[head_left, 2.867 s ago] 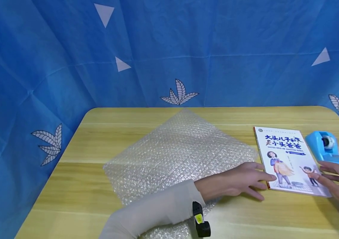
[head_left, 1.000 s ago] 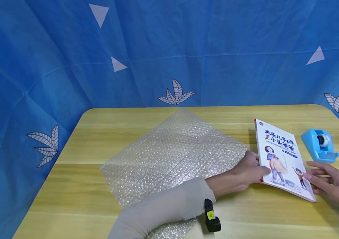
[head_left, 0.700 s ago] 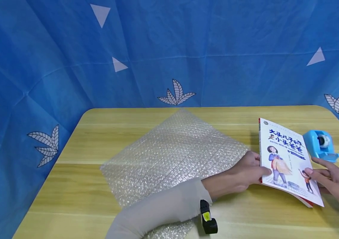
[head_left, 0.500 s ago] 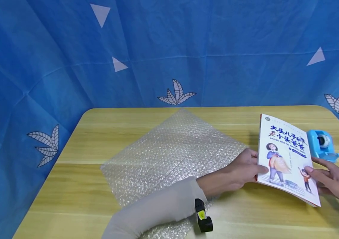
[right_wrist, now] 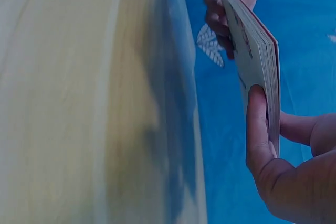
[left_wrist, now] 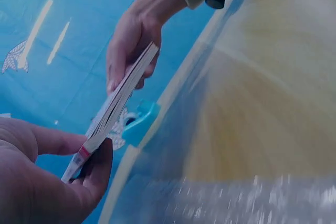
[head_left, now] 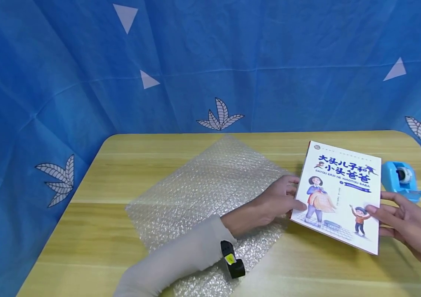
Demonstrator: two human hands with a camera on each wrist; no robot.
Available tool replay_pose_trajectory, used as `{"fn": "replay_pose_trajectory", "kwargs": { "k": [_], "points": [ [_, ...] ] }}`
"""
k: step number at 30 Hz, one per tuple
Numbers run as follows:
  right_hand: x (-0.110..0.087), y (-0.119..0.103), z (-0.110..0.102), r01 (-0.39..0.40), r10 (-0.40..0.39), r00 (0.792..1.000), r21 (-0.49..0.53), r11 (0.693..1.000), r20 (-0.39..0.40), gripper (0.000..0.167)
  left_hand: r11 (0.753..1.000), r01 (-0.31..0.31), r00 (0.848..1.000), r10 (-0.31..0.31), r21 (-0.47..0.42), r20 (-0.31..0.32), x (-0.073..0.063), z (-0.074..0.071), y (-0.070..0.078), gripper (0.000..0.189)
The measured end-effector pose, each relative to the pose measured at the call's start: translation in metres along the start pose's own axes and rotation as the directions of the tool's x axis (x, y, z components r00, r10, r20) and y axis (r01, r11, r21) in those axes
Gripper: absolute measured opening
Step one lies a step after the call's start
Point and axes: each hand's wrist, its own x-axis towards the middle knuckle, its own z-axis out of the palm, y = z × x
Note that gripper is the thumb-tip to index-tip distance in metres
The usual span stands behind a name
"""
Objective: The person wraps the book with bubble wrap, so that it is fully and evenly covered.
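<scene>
A white-covered book [head_left: 338, 198] with blue title lettering and drawn figures is held up off the table, tilted toward me. My left hand [head_left: 273, 200] grips its left spine edge, thumb on the cover and fingers behind. At the opposite edge my right hand [head_left: 407, 227] pinches it, thumb on the cover near the drawn child. Page edges of the book [left_wrist: 118, 100] show in the left wrist view between both hands. The right wrist view shows the right thumb [right_wrist: 257, 124] on one face and a finger on the other. A bubble wrap sheet [head_left: 210, 194] lies flat beneath my left forearm.
A blue tape dispenser [head_left: 401, 181] stands on the wooden table [head_left: 84, 239] just right of the book. Behind the table's far edge hangs a blue curtain [head_left: 180, 49] with white triangles and leaf prints.
Both hands first lay at the book flat on the table. They took hold of it, lifted and tilted it, and have moved it leftward, over the right corner of the bubble wrap.
</scene>
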Motion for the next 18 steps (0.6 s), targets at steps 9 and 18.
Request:
{"fn": "replay_pose_trajectory", "kwargs": {
  "k": [9,18],
  "points": [
    [-0.001,-0.018,0.024,0.096,-0.102,0.991,0.069,0.993,0.089,0.054,0.99,-0.073,0.997,0.075,0.118,-0.02,-0.012,-0.04,0.001,0.039],
    [0.0,-0.036,0.044,0.102,-0.113,0.981,0.074,0.992,0.16,0.061,0.965,-0.143,0.989,0.135,0.221,0.053,-0.033,-0.07,-0.001,0.071]
  ]
}}
